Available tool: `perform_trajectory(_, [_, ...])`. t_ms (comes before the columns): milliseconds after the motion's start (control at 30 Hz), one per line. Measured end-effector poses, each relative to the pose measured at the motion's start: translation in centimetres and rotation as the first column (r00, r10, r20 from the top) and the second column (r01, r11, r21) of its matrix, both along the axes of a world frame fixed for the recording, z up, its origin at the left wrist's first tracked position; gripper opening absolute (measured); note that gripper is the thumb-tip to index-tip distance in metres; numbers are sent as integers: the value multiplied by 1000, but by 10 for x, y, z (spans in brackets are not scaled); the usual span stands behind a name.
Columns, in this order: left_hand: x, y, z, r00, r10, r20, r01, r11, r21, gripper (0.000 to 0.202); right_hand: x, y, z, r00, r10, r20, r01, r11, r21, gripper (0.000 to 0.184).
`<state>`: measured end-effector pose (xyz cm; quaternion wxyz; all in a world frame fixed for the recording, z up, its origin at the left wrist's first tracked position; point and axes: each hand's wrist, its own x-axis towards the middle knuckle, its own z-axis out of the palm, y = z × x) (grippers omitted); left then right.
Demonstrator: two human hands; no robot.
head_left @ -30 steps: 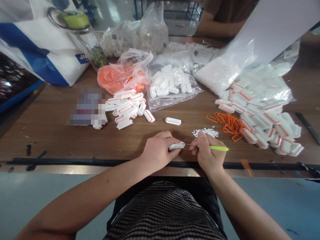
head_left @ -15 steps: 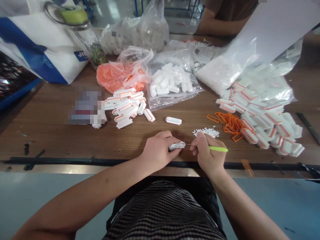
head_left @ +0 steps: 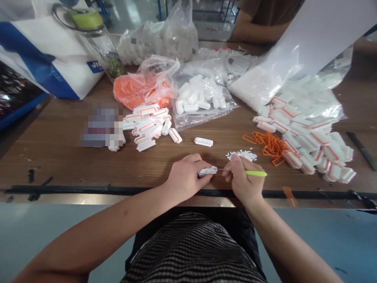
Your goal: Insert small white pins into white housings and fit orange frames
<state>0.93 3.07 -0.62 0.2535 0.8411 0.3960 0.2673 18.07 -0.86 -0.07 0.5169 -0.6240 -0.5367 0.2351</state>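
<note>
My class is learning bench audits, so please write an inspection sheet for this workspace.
Surface: brown wood-grain table, black tape along near edge.
Job's things: white slotted housing, green-handled pick, tiny white pieces, loose orange frames.
Clutter: drink bottle, blue-and-white bag.
Hands: left hand grips the housing; right hand holds the pick, pointing at the housing's end.
Cables: nothing seen for certain.
Surroundings: another person's arm beyond the table.
</note>
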Motion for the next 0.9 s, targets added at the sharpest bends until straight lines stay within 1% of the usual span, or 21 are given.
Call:
perform_trajectory(100, [0,0,1,1000,6,1,-6,1000,-2,12,0,-1,0,996,-39,-86,41,999,25,49])
perform_trajectory(167, [0,-1,1,1000,8,6,-8,1000,-3,12,0,-2,0,992,-38,-117,42,999,27,49])
perform_trajectory(267, [0,-1,1,1000,8,1,-8,1000,0,13,0,-2,0,996,-17,-91,17,1000,4,49])
perform_trajectory(367, [0,-1,1,1000,8,-7,-8,1000,-2,12,1,-2,-1,997,-20,-72,19,1000,-11,49])
perform_trajectory(533, [0,-1,-1,1000,6,0,-6,1000,-8,12,0,-2,-2,995,-30,-94,31,999,10,50])
perform_trajectory(667, [-1,0,1,1000,6,-1,-6,1000,-6,13,0,-1,1,999,-20,-40,19,1000,-13,50])
perform_trajectory(833, [-1,0,2,1000,-12,9,12,1000,-23,14,1,0,8,993,67,95,-65,998,-18,47])
perform_trajectory(900, [-1,0,1,1000,-5,5,5,1000,-21,15,1,1,8,993,70,93,-69,998,-10,47])
